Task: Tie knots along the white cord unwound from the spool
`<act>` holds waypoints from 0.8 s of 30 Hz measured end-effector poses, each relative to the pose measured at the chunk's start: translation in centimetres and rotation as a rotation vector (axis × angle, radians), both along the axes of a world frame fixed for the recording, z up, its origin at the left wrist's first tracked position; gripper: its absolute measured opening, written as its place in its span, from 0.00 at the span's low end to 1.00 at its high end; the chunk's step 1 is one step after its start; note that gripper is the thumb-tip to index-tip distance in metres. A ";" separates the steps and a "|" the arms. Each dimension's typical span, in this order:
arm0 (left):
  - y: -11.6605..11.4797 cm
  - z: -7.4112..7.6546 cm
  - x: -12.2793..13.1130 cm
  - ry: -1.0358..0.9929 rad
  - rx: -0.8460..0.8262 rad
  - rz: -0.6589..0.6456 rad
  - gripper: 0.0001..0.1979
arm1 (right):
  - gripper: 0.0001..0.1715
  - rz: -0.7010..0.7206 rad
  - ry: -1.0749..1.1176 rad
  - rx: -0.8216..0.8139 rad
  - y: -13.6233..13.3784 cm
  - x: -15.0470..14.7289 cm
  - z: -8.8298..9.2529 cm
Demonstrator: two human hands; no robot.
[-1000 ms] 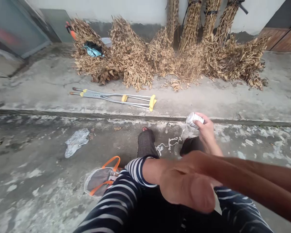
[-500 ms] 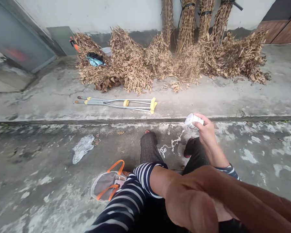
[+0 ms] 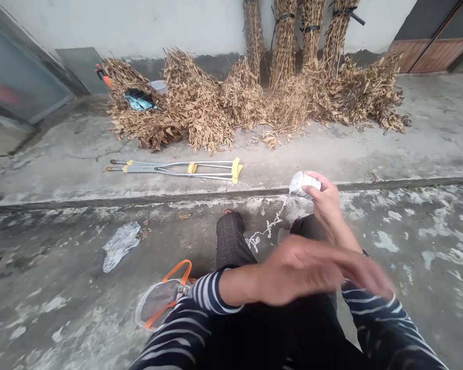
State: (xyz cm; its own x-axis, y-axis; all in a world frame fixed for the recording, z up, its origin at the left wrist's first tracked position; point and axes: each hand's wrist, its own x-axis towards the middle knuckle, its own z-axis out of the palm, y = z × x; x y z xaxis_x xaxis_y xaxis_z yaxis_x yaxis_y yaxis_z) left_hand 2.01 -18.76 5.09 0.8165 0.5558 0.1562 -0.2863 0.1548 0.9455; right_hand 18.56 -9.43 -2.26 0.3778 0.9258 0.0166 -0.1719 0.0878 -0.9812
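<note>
My right hand point(image 3: 326, 198) is closed around a spool of white string point(image 3: 304, 183), a small white cylinder tilted over the ground ahead of my knees. From the spool a loose, curly white strand point(image 3: 269, 226) trails down between my legs to the ground. My left hand point(image 3: 312, 272), blurred by motion, stretches across in front of my body with its fingers extended. It passes over my right forearm close to the camera, with nothing visible in it. Whether it touches that forearm I cannot tell.
A pair of crutches point(image 3: 173, 169) lies on the raised concrete step. Dried plant bundles point(image 3: 204, 108) lean along the wall behind. To my left are a crumpled clear plastic bag point(image 3: 120, 245) and a mesh bag point(image 3: 158, 303) with orange handles.
My left hand has moved away from the camera and now reaches across over the right forearm. The view has shifted a little to the right. The right hand still holds the spool.
</note>
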 end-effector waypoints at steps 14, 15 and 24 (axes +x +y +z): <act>10.7 -11.4 0.4 0.414 0.319 0.891 0.19 | 0.26 0.208 0.143 -0.093 0.2 1.0 2.1; 11.3 -11.0 1.4 0.358 0.293 0.864 0.20 | 0.26 0.217 0.139 -0.095 0.2 1.0 2.2; 12.6 -11.4 4.1 0.237 0.109 0.759 0.15 | 0.26 0.293 0.149 -0.149 -0.2 1.9 2.0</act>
State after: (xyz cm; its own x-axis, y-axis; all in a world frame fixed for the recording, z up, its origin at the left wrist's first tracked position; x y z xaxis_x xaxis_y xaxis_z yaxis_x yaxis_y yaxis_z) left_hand 6.09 -6.20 -6.31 0.2399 0.9643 0.1118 -0.0664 -0.0986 0.9929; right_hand 20.47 -9.63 -0.23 0.0841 0.9833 -0.1616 -0.3111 -0.1282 -0.9417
